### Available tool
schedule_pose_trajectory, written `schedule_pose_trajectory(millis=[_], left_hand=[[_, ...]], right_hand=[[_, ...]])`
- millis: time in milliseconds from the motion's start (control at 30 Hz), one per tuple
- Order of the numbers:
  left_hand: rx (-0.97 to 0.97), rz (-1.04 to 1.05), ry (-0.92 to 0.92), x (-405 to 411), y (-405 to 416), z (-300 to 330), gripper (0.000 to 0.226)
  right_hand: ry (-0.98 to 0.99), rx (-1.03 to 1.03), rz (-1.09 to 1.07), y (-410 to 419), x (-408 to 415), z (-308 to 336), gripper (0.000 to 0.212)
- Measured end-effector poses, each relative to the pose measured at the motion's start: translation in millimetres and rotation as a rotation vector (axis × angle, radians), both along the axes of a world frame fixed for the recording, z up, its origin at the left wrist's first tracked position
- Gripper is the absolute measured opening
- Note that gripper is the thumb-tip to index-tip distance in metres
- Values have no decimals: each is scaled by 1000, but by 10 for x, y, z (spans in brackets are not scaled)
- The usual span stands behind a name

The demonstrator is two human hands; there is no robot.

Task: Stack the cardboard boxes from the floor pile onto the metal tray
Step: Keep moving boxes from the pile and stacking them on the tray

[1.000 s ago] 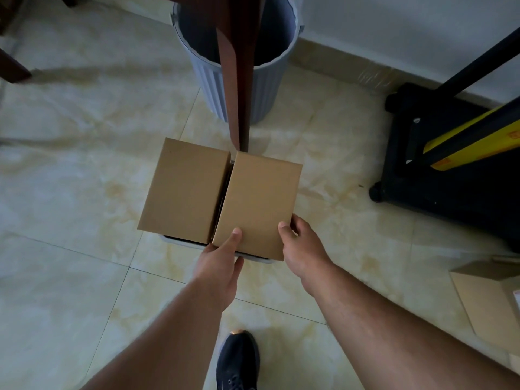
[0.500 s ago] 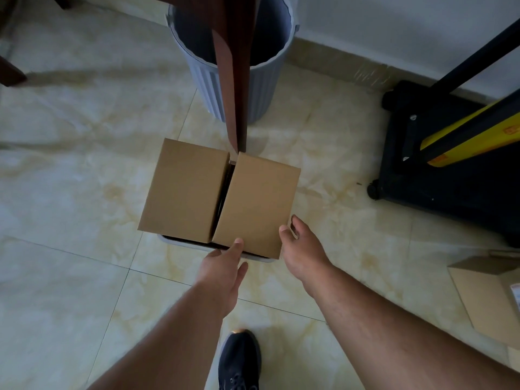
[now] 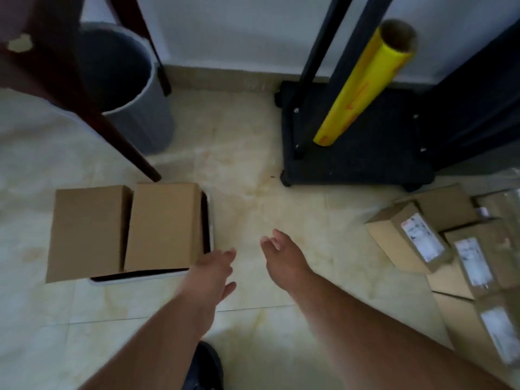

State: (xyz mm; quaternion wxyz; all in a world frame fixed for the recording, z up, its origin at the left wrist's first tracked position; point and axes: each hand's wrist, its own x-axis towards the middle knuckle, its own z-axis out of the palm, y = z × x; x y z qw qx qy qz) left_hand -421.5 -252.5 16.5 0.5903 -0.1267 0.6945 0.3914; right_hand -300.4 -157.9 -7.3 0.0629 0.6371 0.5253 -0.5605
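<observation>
Two plain cardboard boxes sit side by side on the metal tray (image 3: pixel 209 220) at the left, the left box (image 3: pixel 85 229) and the right box (image 3: pixel 164 225). Only the tray's right and near rims show. My left hand (image 3: pixel 213 270) hovers just off the tray's near right corner, fingers apart and holding nothing. My right hand (image 3: pixel 282 256) is over bare floor to the right, open and empty. A pile of several labelled cardboard boxes (image 3: pixel 464 254) lies on the floor at the far right, apart from both hands.
A grey ribbed bin (image 3: pixel 132 99) stands behind the tray, with a dark wooden furniture leg (image 3: pixel 112 130) slanting in front of it. A black wheeled cart (image 3: pixel 354 142) carries a yellow film roll (image 3: pixel 363 83). My dark shoe (image 3: pixel 204 367) is at the bottom.
Both hands have let go of the right box and drawn back to the right. The view has swung right, bringing the floor pile into sight.
</observation>
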Motion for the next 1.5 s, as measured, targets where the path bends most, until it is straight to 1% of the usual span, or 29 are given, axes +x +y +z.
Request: schedule_pose_trajectory(millis=[33, 67, 200, 400, 500, 800, 933, 1033, 1167, 1300, 1400, 1500], left_hand=[[8, -18, 10, 193, 140, 17, 40], [17, -19, 23, 252, 192, 24, 43], [16, -103, 21, 938, 502, 48, 40], [17, -338, 24, 2188, 1002, 133, 53], [6, -424, 21, 2831, 1300, 163, 55], [-15, -651, 4, 4429, 1852, 140, 58], [-12, -741, 41, 4964, 1994, -3, 57], [10, -855, 93, 5288, 2087, -181, 62], [43, -987, 139, 5723, 2206, -453, 65], [21, -1039, 164, 6124, 2322, -733, 70], [0, -1069, 165, 6327, 2384, -918, 72], [-5, -1102, 159, 6439, 2421, -1041, 65]], right_hand=[[-10, 8, -24, 83, 295, 5, 61], [-9, 12, -27, 116, 424, 11, 61], [-49, 12, -170, 305, 1407, 43, 62], [-139, 10, -390, 533, 3028, 102, 62], [-199, 1, -456, 608, 3805, 145, 61], [-341, -17, -588, 663, 5568, 69, 58], [-357, -35, -675, 701, 6127, -25, 55], [-362, -42, -770, 684, 6448, -157, 56], [-428, -58, -882, 658, 6786, -409, 55], [-435, -125, -1002, 704, 7050, -707, 58], [-448, -191, -995, 770, 7202, -906, 47], [-412, -218, -965, 846, 7267, -1026, 33]])
